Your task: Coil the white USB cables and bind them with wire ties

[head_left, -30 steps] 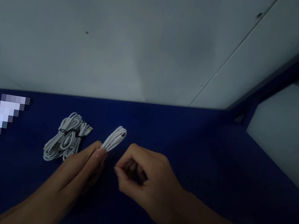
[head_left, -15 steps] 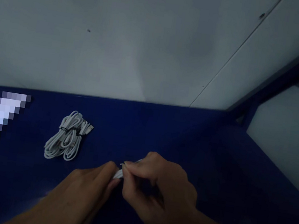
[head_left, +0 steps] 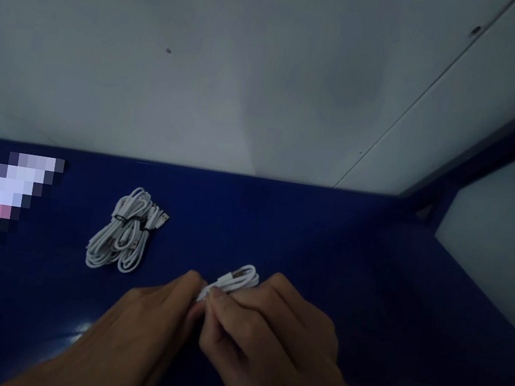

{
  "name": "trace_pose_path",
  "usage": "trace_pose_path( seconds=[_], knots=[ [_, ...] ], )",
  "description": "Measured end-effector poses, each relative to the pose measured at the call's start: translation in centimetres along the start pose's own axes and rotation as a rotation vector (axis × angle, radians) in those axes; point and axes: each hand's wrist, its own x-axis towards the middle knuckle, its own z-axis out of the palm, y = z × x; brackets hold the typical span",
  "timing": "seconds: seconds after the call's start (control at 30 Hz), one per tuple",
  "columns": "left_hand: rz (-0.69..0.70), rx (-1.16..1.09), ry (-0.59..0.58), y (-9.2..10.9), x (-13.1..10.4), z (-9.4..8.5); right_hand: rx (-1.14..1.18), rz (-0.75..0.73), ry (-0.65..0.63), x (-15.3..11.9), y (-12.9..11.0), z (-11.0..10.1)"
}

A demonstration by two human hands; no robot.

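A coiled white cable with a plug end sits between my hands, low in the middle of the head view. My left hand is closed around the cable's left part, which its fingers mostly hide. From the right, my right hand pinches the same cable beside the left fingertips, thumb and fingers together. The coil's looped end sticks out above the right fingers. To the left, apart from both hands, several white cables lie bundled with dark ties, a USB plug at their right side.
A blue table spreads beneath the hands and cables. Behind it rises a pale grey panel. A blue frame bar slants along the right. At the left edge is a pixelated bright patch.
My right hand has shifted its pinch along the cable, and the coil's looped end now shows above its fingers. The view has moved slightly, so the bundle appears further right.
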Motion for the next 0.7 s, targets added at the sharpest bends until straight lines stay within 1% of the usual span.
trace_pose_path(
  seconds=[0.13, 0.23, 0.4, 0.57, 0.63, 0.7],
  knots=[
    [0.016, -0.044, 0.063, -0.4, -0.1, -0.1, 0.013, 0.042, 0.002, 0.3, 0.0, 0.1],
    [0.02, -0.087, 0.091, -0.1, -0.1, -0.2, 0.021, 0.066, 0.016, 0.5, -0.1, 0.1],
    [0.023, -0.138, 0.241, 0.8, 0.0, -0.1, -0.016, 0.132, 0.077, 0.6, -0.4, 0.3],
    [0.1, -0.07, 0.344, 1.0, 0.2, -0.5, 0.041, 0.128, 0.092, 0.4, -0.4, 0.3],
    [0.113, -0.036, 0.351, 1.0, 0.3, -0.7, 0.081, 0.123, 0.077, 0.4, -0.3, 0.2],
    [0.117, -0.012, 0.329, 0.9, 0.2, -0.8, 0.091, 0.108, 0.055, 0.4, -0.4, 0.0]
  ],
)
